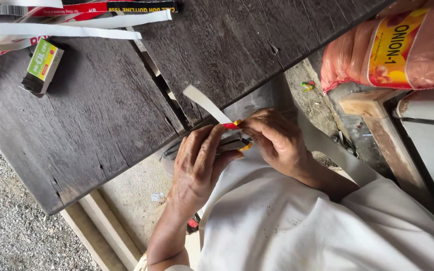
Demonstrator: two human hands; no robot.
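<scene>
Two hands pinch one small stapler at the worktop edge.
The stapler (234, 140), clamped on a pale strip (207, 104), sits between closed fingers of the left hand (199, 163) and right hand (277, 140), beside the dark wooden worktop (101, 115).

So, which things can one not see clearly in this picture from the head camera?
- Small tool: mostly covered by the left hand and right hand; its kind is unclear.
- White strip: its lower end is hidden between the hands.
- Orange sack: cut off by the top and right edges.
- Small box: print too small.
</scene>
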